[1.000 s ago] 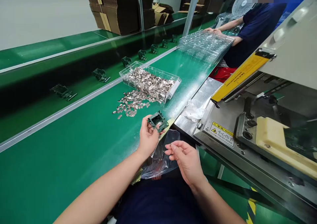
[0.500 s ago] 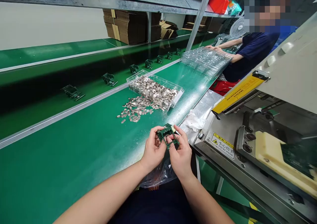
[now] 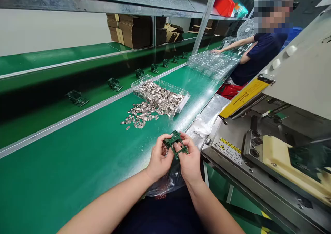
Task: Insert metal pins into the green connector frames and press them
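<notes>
A dark green plastic frame (image 3: 176,143) with open gaps is held between my two hands, just above the near edge of the green bench. The fingers and thumb of my left hand (image 3: 159,157) close on its left side. My right hand (image 3: 190,158) grips the right side, its thumb reaching into the frame's opening. Whether a small metal piece is also between the fingers I cannot tell. Beyond the hands, small silvery metal pieces (image 3: 141,115) lie heaped on the bench, spilling from a clear plastic tray (image 3: 184,101) full of them.
Similar green parts (image 3: 77,98) stand in a row along the conveyor (image 3: 38,106). A machine with a warning label (image 3: 230,150) borders my right side. Further off, a co-worker (image 3: 269,51) handles clear blister trays (image 3: 212,63). Folded cardboard (image 3: 131,30) is stacked at the back.
The green frame has tilted slightly in my hands, with my right fingers shifted on it. The co-worker's arm has stretched out over the clear trays, and the whole view has shifted a little.
</notes>
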The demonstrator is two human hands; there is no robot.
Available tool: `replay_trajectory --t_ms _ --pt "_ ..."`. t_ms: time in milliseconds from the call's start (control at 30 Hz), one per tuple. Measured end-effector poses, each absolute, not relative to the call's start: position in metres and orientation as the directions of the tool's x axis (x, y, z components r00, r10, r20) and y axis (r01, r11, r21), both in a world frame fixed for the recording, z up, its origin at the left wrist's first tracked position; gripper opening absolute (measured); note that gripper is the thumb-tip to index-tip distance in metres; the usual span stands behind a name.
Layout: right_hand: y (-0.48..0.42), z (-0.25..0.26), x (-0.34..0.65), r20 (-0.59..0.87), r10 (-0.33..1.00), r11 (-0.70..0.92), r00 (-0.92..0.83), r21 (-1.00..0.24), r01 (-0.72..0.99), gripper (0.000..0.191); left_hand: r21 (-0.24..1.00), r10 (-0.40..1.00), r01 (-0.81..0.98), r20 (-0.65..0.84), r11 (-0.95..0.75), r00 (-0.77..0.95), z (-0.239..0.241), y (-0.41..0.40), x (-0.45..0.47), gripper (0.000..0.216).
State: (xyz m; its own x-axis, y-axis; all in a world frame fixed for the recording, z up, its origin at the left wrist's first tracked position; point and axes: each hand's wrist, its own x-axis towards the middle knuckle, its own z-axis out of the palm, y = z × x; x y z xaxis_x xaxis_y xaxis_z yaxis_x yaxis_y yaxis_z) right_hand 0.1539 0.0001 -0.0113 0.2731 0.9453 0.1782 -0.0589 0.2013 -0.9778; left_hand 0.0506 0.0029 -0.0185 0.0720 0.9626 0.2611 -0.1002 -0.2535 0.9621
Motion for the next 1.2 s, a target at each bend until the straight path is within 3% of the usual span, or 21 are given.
replay_trajectory --t_ms 167,200,333,467,567,633,700,767,800,900,1033,1100,1200 --pt "-0.007 -0.005 0.17 0.151 0.969 0.188 0.194 -0.963 -0.195 0.015 0.983 0.98 -0.093 0.168 -0.159 0.103 -0.019 0.004 0.049 0.034" --pt "-0.01 -0.002 0.178 0.181 0.972 0.206 0.151 -0.964 -0.169 0.018 0.984 0.981 -0.097 0.157 -0.147 0.115 -0.018 0.005 0.048 0.035" --pt "-0.027 0.021 0.217 0.351 0.93 0.362 -0.107 -0.925 0.115 0.065 0.988 0.95 -0.005 0.152 -0.156 0.274 -0.005 0.0 0.048 0.035" --pt "-0.053 0.05 0.262 0.432 0.868 0.486 -0.246 -0.84 0.24 0.064 0.972 0.814 0.08 0.137 -0.219 0.565 0.026 -0.006 0.062 0.038" --pt "-0.082 0.063 0.297 0.481 0.873 0.483 -0.082 -0.829 0.282 0.057 0.974 0.65 0.007 0.145 -0.225 0.746 0.056 0.001 0.091 0.053" --pt "-0.103 0.066 0.324 0.533 0.813 0.464 0.236 -0.837 0.29 0.062 0.948 0.588 -0.04 0.229 -0.315 0.775 0.076 0.008 0.124 0.055" --pt "-0.122 0.068 0.352 0.583 0.559 0.481 0.59 -0.807 0.342 0.065 0.882 0.533 -0.082 0.352 -0.464 0.769 0.093 0.013 0.166 0.05" --pt "-0.135 0.069 0.379 0.586 0.291 0.461 0.756 -0.778 0.426 0.057 0.802 0.463 -0.12 0.452 -0.585 0.763 0.104 0.017 0.212 0.054" --pt "-0.139 0.069 0.39 0.579 0.228 0.442 0.783 -0.778 0.447 0.052 0.777 0.446 -0.119 0.472 -0.618 0.761 0.107 0.019 0.235 0.06" --pt "-0.144 0.069 0.417 0.515 0.241 0.391 0.823 -0.827 0.404 0.045 0.781 0.474 -0.026 0.405 -0.624 0.782 0.112 0.024 0.292 0.075" --pt "-0.129 0.069 0.439 0.506 0.23 0.399 0.832 -0.828 0.393 0.056 0.856 0.557 0.019 0.32 -0.517 0.766 0.116 0.031 0.321 0.076" --pt "-0.116 0.072 0.45 0.544 0.288 0.377 0.788 -0.821 0.429 0.06 0.902 0.635 -0.03 0.327 -0.431 0.7 0.118 0.033 0.307 0.073" --pt "-0.098 0.08 0.467 0.562 0.5 0.225 0.659 -0.819 0.528 0.064 0.944 0.7 -0.068 0.287 -0.324 0.654 0.116 0.035 0.255 0.065"
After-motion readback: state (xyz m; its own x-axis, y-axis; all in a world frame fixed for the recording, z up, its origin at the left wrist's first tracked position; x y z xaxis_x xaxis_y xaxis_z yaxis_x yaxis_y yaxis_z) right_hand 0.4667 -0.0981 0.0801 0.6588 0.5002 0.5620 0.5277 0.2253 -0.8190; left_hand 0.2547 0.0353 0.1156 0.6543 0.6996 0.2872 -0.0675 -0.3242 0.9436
